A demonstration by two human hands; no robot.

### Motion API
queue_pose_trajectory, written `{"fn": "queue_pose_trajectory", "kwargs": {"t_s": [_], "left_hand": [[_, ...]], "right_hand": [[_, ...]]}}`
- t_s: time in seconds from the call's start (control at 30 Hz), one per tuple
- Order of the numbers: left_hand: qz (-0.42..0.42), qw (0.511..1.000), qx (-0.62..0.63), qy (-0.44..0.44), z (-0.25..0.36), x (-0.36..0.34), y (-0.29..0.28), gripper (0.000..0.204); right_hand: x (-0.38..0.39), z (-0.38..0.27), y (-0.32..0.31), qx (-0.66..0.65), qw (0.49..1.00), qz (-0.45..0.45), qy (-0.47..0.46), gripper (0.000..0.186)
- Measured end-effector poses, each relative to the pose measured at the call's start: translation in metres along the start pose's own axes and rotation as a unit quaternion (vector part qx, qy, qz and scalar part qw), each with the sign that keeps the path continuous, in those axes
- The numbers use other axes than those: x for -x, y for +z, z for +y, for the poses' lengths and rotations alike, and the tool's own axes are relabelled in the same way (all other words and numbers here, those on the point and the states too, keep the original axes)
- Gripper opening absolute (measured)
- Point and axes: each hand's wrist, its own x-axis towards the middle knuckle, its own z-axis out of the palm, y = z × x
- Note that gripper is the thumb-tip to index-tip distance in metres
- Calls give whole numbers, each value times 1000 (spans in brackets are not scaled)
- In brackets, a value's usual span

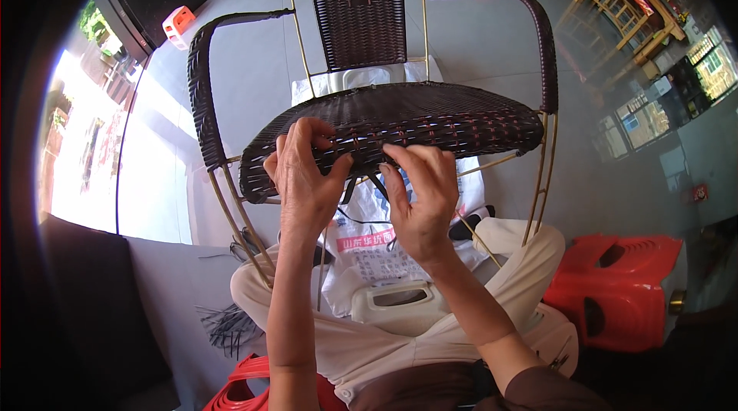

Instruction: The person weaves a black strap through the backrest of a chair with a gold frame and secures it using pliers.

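A chair with a dark brown woven seat (446, 107) and thin gold-coloured metal legs stands in front of me. At the seat's front band, my left hand (301, 173) has its fingers curled against the weave, with the thumb lower at the band's edge. Close to its right, my right hand (424, 199) brings thumb and forefinger together at the lower edge of the band, seemingly on a dark weaving strip; the pinch itself is hard to see. Loose dark strip ends (350, 191) hang between the two hands. Reddish flecks show among the weave.
The chair's woven backrest (357, 11) and curved armrests (538, 26) rise beyond the seat. Beneath lies a white printed sack (361, 261), near a pale plastic stool (400, 305) between my legs. Red stools (623, 288) lie at right; loose dark strips (231, 328) lie at left.
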Motion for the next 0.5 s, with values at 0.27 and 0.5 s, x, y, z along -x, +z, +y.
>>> {"fn": "queue_pose_trajectory", "kwargs": {"t_s": [0.27,0.5], "left_hand": [[1,999,-1,39,1,2,1,30],[-32,991,1,130,-3,0,-5,24]], "right_hand": [[-30,8,13,-7,988,-144,-57,10],[-86,-12,-5,-204,960,-187,43,7]]}}
